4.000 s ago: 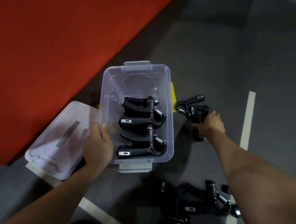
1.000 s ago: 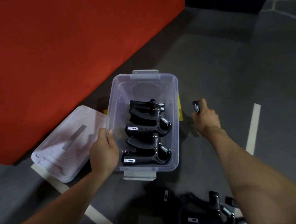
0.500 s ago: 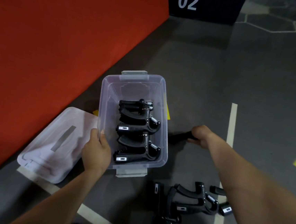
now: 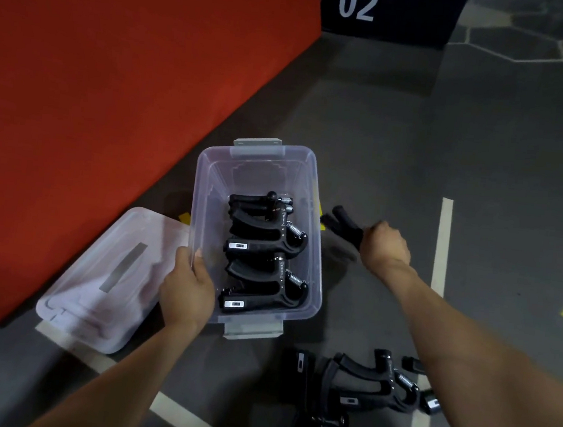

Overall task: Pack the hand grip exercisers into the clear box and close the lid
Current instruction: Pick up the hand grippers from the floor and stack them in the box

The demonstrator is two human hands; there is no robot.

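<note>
My left hand grips the clear box by its left wall. My right hand is clamped on a black exerciser, just right of the box. Three exercisers lie inside. The lid rests on the floor beside it.

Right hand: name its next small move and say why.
Probably carry the held exerciser leftward over the clear box's rim and lower it into the bare far end. The right hand grips it just outside the box, which the left hand steadies.
</note>
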